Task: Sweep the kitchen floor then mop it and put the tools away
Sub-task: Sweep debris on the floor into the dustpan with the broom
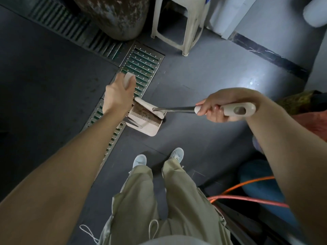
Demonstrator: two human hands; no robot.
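My left hand (117,95) grips the white top of the dustpan handle (128,79), seen end-on. The beige dustpan (147,125) rests on the dark floor beside the metal drain grate (141,64), its comb teeth showing. My right hand (215,109) grips the white handle (237,109) of the broom. Its metal shaft (175,109) runs left to the broom head (150,108), which lies across the dustpan with brown bristles against the comb.
A white plastic stool (178,23) and a large rusty cylinder (115,16) stand ahead. The drain grate runs diagonally at left. An orange hose (247,198) and a blue container (256,184) lie at right. My feet (157,159) stand just behind the dustpan.
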